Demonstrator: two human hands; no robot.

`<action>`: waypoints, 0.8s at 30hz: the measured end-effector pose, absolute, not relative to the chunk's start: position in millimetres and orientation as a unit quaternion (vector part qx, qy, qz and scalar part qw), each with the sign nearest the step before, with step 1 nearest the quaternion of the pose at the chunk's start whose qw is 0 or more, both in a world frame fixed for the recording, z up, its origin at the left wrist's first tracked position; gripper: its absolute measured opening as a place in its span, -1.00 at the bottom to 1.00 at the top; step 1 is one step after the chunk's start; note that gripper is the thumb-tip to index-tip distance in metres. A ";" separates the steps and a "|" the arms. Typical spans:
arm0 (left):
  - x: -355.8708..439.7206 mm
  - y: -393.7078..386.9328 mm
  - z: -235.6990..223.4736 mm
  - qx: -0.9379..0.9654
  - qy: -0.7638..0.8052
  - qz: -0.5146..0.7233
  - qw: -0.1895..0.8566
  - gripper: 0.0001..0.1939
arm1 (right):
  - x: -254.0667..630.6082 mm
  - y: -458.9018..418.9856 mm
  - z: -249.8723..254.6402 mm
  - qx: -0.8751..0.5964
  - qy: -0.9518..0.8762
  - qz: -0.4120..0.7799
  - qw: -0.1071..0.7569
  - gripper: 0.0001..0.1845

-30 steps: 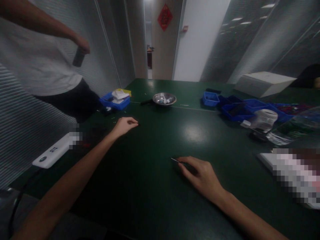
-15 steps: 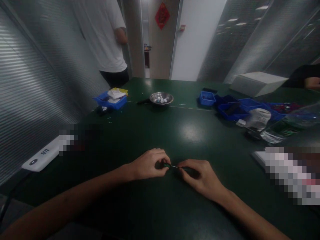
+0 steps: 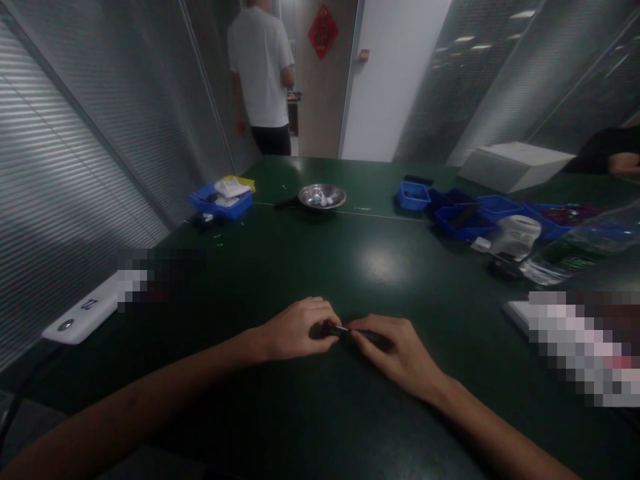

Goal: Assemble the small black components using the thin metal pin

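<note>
Green tabletop point(image 3: 270, 267) below; left hand point(image 3: 303, 329), pinching a dark piece point(image 3: 330, 329), has neared right hand point(image 3: 403, 350), pinching a tool point(image 3: 376, 339).

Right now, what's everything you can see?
Flat table: one, green, middle
Round metal bowl: one, silver, far middle
Open plastic bins: several, blue, both sides
Rectangular box: one, white, far right
Clear bottle: one, green label, right
Long flat device: one, white, left
Diamond hanging: one, red, on door
Standing person: one, white shirt, near door
Second person: one, dark sleeve, right
Other bits: unclear
Metal-tipped tool: one, dark, near middle
Small piece: one, dark, near middle
Left hand, right hand: two, bare, holding piece and tool
</note>
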State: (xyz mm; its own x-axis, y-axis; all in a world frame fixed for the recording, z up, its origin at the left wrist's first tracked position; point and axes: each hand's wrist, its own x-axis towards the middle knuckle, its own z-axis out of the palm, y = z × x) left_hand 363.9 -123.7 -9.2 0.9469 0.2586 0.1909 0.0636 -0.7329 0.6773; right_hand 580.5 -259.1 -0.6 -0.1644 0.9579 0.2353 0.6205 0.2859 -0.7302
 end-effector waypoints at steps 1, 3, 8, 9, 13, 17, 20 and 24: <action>363.9 -123.6 -9.6 0.921 0.088 0.137 0.354 -0.81 | 581.4 -259.3 0.0 -0.551 -0.715 0.244 0.353 -0.76; 363.6 -123.5 -10.0 0.921 0.085 0.136 0.355 -0.81 | 583.8 -260.3 0.4 -0.560 -0.710 0.245 0.351 -0.76; 363.4 -124.8 -8.3 0.920 0.082 0.139 0.357 -0.84 | 588.7 -263.5 -1.7 -0.553 -0.734 0.235 0.317 -0.74; 363.4 -125.1 -8.0 0.920 0.082 0.140 0.356 -0.84 | 589.4 -263.7 -2.1 -0.552 -0.737 0.234 0.312 -0.74; 363.6 -125.5 -8.1 0.920 0.082 0.144 0.355 -0.86 | 591.5 -262.4 -2.4 -0.552 -0.740 0.235 0.302 -0.75; 363.1 -124.5 -9.5 0.921 0.076 0.142 0.353 -0.86 | 592.8 -260.6 0.7 -0.551 -0.742 0.242 0.295 -0.75; 362.6 -123.8 -10.7 0.922 0.078 0.142 0.352 -0.85 | 592.7 -260.1 3.5 -0.549 -0.746 0.246 0.287 -0.75; 362.8 -123.4 -10.8 0.921 0.079 0.140 0.354 -0.86 | 589.5 -259.3 3.0 -0.549 -0.746 0.240 0.290 -0.72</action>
